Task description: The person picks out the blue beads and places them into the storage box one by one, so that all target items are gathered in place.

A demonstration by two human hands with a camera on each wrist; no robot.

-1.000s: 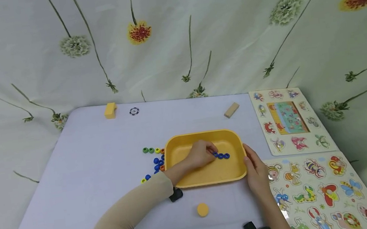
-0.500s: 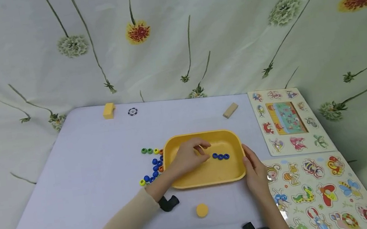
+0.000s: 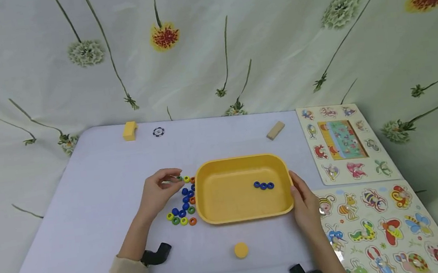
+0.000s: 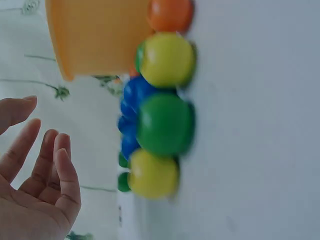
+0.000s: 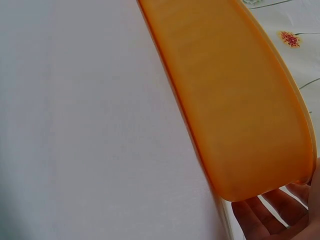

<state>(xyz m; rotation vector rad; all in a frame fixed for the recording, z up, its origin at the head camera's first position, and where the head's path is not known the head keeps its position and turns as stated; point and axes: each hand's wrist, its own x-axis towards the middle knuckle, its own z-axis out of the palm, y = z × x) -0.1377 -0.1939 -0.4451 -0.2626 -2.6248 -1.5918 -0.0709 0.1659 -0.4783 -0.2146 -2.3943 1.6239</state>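
Note:
My left hand [image 3: 156, 192] hovers at the far end of the loose beads left of the tray, fingertips right over a green bead [image 3: 179, 178]. In the left wrist view a gap shows between thumb and fingers [image 4: 42, 165], with nothing held there. Blue, green, yellow and orange beads [image 3: 182, 213] lie in a loose cluster against the tray's left side. Three blue beads [image 3: 263, 186] sit in a row inside the yellow tray [image 3: 231, 205]. My right hand [image 3: 308, 214] holds the tray's right side, thumb at the rim and fingers along the outer wall.
A round yellow piece [image 3: 241, 250] lies in front of the tray. Behind it are a wooden block [image 3: 275, 130], a yellow block [image 3: 130, 131] and a black-and-white chip [image 3: 158, 132]. Two picture puzzle boards [image 3: 354, 171] cover the table's right side.
My left hand has let go of a blue bead in the tray's row, drawn back, and moved left out of the tray to the loose beads. The right hand stays on the tray.

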